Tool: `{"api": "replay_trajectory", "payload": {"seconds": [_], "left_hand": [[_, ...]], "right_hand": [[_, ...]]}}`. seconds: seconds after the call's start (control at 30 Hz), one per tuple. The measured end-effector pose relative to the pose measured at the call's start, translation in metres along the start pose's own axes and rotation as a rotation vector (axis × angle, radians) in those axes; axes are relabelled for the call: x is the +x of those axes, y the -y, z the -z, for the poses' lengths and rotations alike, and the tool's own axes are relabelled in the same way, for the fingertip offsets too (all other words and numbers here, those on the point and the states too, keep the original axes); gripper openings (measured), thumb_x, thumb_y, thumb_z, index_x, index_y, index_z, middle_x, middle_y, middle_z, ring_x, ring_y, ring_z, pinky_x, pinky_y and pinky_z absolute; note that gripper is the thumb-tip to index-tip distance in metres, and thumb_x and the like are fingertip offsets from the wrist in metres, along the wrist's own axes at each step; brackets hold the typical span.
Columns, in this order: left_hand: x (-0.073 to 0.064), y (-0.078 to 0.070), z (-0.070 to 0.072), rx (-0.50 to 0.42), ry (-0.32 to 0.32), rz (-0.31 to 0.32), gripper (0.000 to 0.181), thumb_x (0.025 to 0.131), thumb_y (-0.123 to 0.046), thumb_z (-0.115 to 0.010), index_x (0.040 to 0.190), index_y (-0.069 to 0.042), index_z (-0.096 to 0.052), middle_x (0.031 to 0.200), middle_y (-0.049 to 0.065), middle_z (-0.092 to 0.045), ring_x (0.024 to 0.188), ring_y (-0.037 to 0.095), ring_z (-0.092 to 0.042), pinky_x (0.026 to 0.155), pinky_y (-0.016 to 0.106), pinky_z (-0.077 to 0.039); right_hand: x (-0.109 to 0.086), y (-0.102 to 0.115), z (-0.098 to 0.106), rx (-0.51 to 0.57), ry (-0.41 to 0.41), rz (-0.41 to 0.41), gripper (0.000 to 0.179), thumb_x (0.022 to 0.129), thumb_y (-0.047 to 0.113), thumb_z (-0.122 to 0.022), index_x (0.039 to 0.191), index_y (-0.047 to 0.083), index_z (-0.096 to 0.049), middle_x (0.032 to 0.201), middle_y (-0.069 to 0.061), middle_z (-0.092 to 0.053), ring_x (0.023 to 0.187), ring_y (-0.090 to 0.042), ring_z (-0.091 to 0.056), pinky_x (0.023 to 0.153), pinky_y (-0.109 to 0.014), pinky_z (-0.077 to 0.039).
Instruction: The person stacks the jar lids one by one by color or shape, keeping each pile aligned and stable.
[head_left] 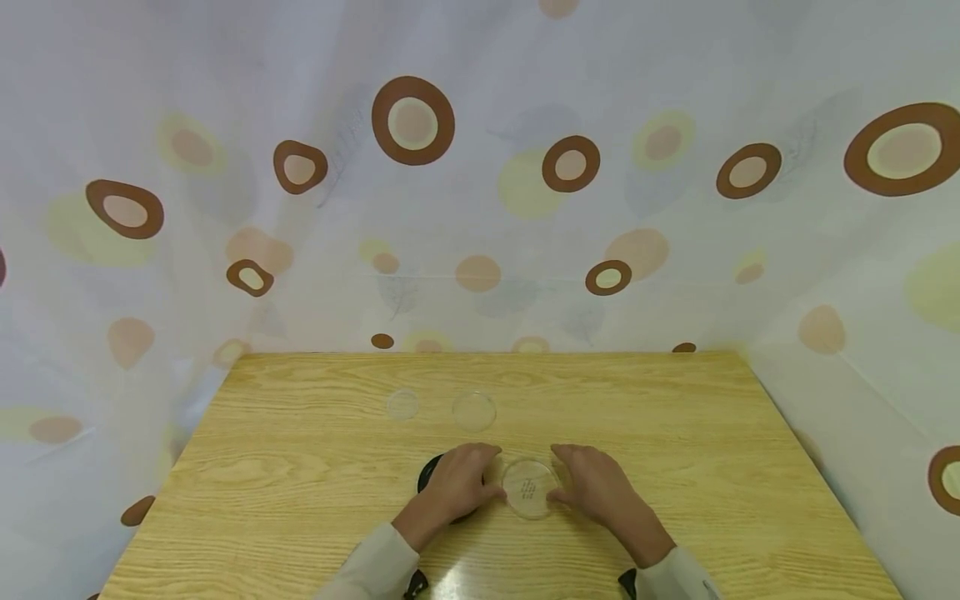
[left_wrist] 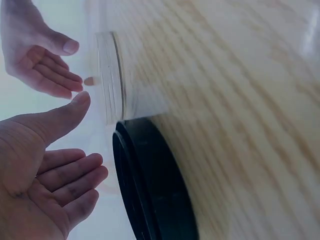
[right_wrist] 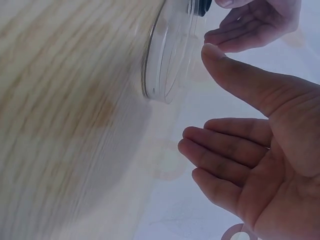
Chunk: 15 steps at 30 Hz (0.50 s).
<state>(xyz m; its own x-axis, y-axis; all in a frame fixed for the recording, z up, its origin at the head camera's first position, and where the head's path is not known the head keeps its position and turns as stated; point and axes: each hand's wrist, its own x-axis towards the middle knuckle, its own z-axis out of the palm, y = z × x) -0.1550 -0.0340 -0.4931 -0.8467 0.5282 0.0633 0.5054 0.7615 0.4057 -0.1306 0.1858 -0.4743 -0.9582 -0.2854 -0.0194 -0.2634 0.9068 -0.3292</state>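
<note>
While both hands are hovering low over the near middle of the wooden counter (head_left: 675,433), a clear petri dish (head_left: 529,488) is lying flat between them, with small dark marks showing through its lid. The left hand (head_left: 459,485) is sitting just beside the dish's left rim, fingers loosely extended and holding nothing; in the left wrist view its thumb is pointing toward the dish's side wall without clearly touching it. The right hand (head_left: 596,487) is mirroring it at the right rim, palm relaxed and empty, its thumb close to the edge of the dish in the right wrist view. A black round disc (left_wrist: 150,185) is lying touching or just beside the dish, largely under the left hand. Farther back, two more clear round pieces, a smaller clear lid (head_left: 402,405) and a larger clear lid (head_left: 474,411), are resting apart from each other. The dish is looking light, stiff and smooth-walled, probably slippery and liable to crack or shed its lid if squeezed, so the low side wall, pinched from opposite sides, is seeming the soundest place to take hold.
</note>
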Motion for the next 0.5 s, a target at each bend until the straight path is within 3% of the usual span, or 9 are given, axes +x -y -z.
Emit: {"api": "replay_trajectory", "payload": {"seconds": [0.5], "left_hand": [[0.005, 0.018, 0.011, -0.022, 0.002, 0.070, 0.059, 0.079, -0.034, -0.076, 0.128, -0.005, -0.059, 0.127, 0.011, -0.062, 0.114, 0.027, -0.060, 0.093, 0.039, -0.051]], "right_hand": [[0.027, 0.000, 0.006, 0.027, -0.001, -0.006, 0.056, 0.075, 0.029, -0.080, 0.121, 0.002, -0.062, 0.119, -0.016, -0.065, 0.107, -0.034, -0.062, 0.090, -0.047, -0.051]]}}
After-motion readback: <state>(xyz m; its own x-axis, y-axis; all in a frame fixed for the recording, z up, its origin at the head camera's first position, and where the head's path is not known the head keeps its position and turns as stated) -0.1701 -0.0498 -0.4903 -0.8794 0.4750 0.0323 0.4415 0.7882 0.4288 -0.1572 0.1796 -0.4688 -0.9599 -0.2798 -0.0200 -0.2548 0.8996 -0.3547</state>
